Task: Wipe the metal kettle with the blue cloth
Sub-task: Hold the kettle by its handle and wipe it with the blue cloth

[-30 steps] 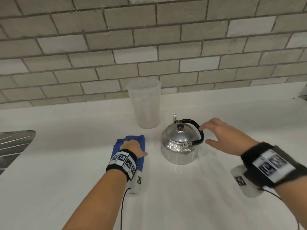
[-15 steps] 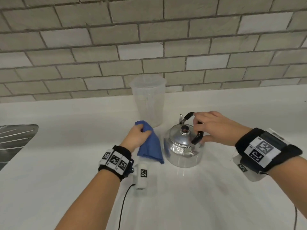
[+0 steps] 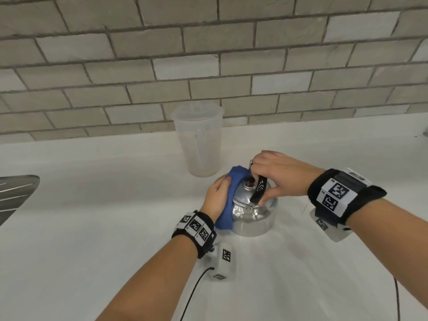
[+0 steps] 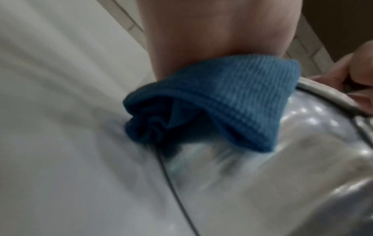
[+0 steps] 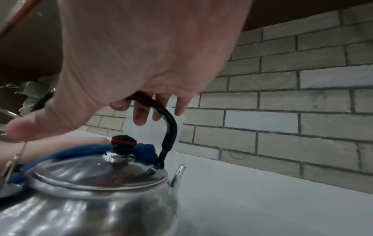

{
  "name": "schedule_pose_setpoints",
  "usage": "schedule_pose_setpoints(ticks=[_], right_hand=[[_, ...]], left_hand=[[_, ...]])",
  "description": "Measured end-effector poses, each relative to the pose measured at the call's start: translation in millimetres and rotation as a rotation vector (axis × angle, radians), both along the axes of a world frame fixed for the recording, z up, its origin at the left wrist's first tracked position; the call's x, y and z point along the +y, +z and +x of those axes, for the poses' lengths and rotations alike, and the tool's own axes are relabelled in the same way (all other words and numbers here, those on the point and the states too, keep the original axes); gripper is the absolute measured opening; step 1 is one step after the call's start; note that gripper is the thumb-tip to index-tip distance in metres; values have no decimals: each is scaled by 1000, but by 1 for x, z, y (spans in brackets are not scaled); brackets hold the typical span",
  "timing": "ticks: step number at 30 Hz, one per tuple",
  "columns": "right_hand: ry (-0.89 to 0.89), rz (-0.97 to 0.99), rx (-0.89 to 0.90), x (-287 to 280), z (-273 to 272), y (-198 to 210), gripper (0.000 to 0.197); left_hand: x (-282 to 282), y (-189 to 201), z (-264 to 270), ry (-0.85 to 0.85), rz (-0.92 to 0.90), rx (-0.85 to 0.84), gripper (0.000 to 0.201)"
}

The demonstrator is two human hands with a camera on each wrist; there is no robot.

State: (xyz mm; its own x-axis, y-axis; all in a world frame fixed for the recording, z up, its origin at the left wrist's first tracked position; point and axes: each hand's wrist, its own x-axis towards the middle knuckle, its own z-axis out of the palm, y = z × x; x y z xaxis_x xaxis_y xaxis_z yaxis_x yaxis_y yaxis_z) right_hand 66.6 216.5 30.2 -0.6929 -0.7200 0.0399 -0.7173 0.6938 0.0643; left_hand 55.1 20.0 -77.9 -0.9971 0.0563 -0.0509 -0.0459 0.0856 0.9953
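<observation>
- The metal kettle (image 3: 252,212) stands upright on the white counter (image 3: 92,228), just in front of a translucent plastic jug (image 3: 198,142); the right hand (image 3: 278,174) curls its fingers round the black handle (image 5: 168,127) and steadies it, thumb reaching down toward the near hinge.
- The left hand (image 3: 216,198) presses the blue cloth (image 4: 232,102) flat against the kettle's left shoulder; the cloth is bunched under the palm, and whether the fingers curl round it or lie straight I cannot tell.
- A sideways push from the cloth could slide or tip the kettle toward the right if the handle grip slackens; the polished base probably has little hold on the smooth counter.
- The handle appears hinged; a hard wipe might swing it rather than brace the body, so the steadying could fail.
- The lid (image 5: 98,172) with its black knob (image 5: 123,141) sits close to the cloth; a stroke over the top could catch the knob and lift or shift the lid.
- A shove toward the wall might knock the jug; it looks light and could topple.
- The loose lower fold of cloth may drag on the counter and slip out from under the palm.
</observation>
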Motion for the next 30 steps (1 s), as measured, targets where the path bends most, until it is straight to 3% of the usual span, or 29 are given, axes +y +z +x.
schedule_pose_setpoints(ticks=[10,15,18,20,23,26,30], right_hand=[[-131,-163,62,-52,13,-13,43],[-285,-129,115,-82,3,-14,52],[-356,-145,121,-97,-3,-11,52],[-389,-181,108,-107,-4,-10,49],[-401,-234,80,-114,-9,-9,49],[-333,-285,-90,-98,-16,-2,42],[-359,-280,-169,-83,-19,-1,42]], left_hand=[[-20,-22,12,250,266,-21,16],[-28,-24,25,333,448,-124,22],[-20,-25,35,354,503,-80,34],[-10,-27,41,365,484,-3,46],[3,-31,50,446,364,88,40],[6,-33,51,466,253,174,44],[6,-31,39,513,153,164,25]])
